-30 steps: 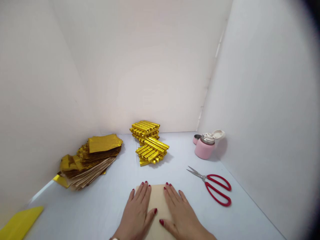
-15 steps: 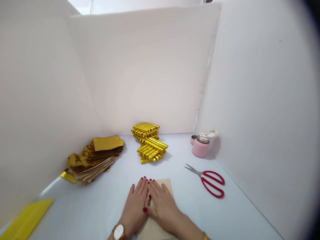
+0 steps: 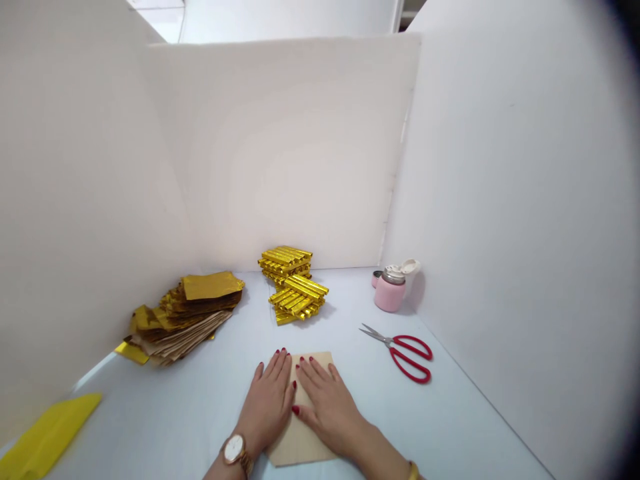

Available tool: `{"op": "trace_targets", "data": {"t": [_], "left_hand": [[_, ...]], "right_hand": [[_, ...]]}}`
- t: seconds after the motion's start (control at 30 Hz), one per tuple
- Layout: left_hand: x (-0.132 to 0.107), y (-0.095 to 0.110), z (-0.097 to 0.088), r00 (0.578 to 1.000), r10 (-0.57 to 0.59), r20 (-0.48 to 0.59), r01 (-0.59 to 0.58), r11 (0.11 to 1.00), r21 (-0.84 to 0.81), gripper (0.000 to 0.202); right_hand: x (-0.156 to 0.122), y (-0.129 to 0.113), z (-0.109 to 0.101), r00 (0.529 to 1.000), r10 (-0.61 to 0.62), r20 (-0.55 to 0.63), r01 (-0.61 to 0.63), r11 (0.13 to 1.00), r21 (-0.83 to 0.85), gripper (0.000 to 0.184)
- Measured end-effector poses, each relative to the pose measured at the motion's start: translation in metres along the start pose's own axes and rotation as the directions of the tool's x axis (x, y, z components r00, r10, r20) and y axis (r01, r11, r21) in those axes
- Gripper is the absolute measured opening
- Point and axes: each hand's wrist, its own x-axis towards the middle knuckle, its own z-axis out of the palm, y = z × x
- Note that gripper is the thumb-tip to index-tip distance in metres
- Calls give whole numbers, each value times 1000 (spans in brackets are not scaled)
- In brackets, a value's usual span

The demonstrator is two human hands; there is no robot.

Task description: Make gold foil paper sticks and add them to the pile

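A tan sheet of paper (image 3: 300, 445) lies flat on the pale table, near its front edge. My left hand (image 3: 267, 403) rests flat on the sheet's left part, fingers stretched forward and close together. My right hand (image 3: 325, 403) lies flat beside it on the sheet, fingers spread slightly, its thumb touching the left hand. Both hands hold nothing. A watch sits on my left wrist.
A pile of gold and tan sheets (image 3: 183, 317) lies at the left. Two stacks of folded gold strips (image 3: 295, 283) stand at the back middle. Red scissors (image 3: 405, 350) and a pink lidded jar (image 3: 390, 290) are at the right. A yellow sheet (image 3: 47, 437) lies front left. White panels wall in the table.
My hands have come together from apart at the sheet's sides to side by side on it. The view has tilted up, showing the top of the back panel.
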Motion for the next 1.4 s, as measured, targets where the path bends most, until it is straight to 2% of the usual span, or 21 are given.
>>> {"op": "trace_targets", "data": {"t": [0.1, 0.2, 0.3, 0.37, 0.4, 0.47, 0.5, 0.53, 0.57, 0.67, 0.77, 0.87, 0.9, 0.93, 0.97, 1.0, 1.07, 1.17, 1.23, 1.3, 1.4], "left_hand": [[0, 0, -1, 1000, -1, -7, 1, 1000, -3, 50], [0, 0, -3, 1000, -5, -12, 5, 1000, -9, 49], [0, 0, -2, 1000, -3, -15, 3, 1000, -14, 49], [0, 0, 0, 1000, 0, -18, -1, 1000, -15, 49], [0, 0, 1, 1000, 3, -18, -3, 1000, -15, 49], [1, 1, 4, 1000, 8, -16, -8, 1000, -14, 49], [0, 0, 4, 1000, 11, -14, -11, 1000, -13, 48], [0, -2, 5, 1000, 15, -11, -15, 1000, -12, 48], [-1, -6, 4, 1000, 19, -6, -19, 1000, -11, 48], [-6, -24, -1, 1000, 8, 15, -8, 1000, -6, 48], [-18, -38, -10, 996, -87, 26, 86, 996, 16, 48], [-31, -28, -16, 986, -168, 1, 168, 985, 38, 49], [-35, -19, -16, 993, -116, 1, 116, 993, 17, 49], [-38, -8, -15, 1000, 10, 17, -9, 999, -39, 51], [-42, 2, -14, 981, 184, 67, -176, 978, -115, 54], [-44, 12, -12, 945, 311, 105, -290, 941, -176, 57], [-48, 25, -8, 908, 396, 139, -360, 904, -230, 61], [-49, 31, -5, 909, 388, 153, -351, 910, -220, 61], [-49, 30, -4, 915, 383, 127, -354, 913, -201, 62], [-52, 25, -4, 924, 374, 86, -356, 918, -174, 65], [-62, 13, -4, 947, 318, 44, -312, 944, -109, 64]], "right_hand": [[-2, 25, -2, 991, 129, -45, -130, 991, -14, 61], [-7, 54, -9, 954, 275, -117, -279, 960, -24, 58], [-10, 59, -13, 918, 351, -186, -361, 933, -17, 59], [-11, 46, -12, 928, 308, -212, -317, 948, -12, 58], [-11, 37, -11, 952, 236, -196, -243, 970, -11, 57], [-13, 20, -8, 996, -14, -84, 15, 1000, 15, 57], [-15, 14, -7, 992, -130, -6, 130, 991, 44, 58], [-17, 12, -6, 981, -188, 42, 185, 981, 66, 58], [-19, 13, -5, 976, -205, 71, 199, 977, 79, 58], [-27, 30, -7, 997, -64, 49, 61, 997, 51, 54], [-32, 50, -8, 999, 36, 26, -36, 999, 20, 51], [-33, 57, -8, 999, 42, 22, -42, 999, -3, 51], [-33, 58, -8, 999, 39, 22, -38, 999, -11, 51], [-32, 57, -7, 999, 33, 23, -33, 999, -19, 51], [-32, 57, -8, 999, 27, 26, -27, 999, -25, 51], [-31, 56, -8, 999, 27, 25, -26, 999, -29, 51], [-32, 51, -9, 998, 59, -7, -59, 998, -37, 51], [-38, 35, -9, 997, 43, -64, -44, 999, -11, 52], [-45, 24, -8, 995, -101, 22, 99, 993, 57, 56], [-55, 18, -6, 966, -211, 146, 193, 973, 128, 62], [-69, 25, -6, 971, -164, 176, 140, 980, 143, 63]]}}
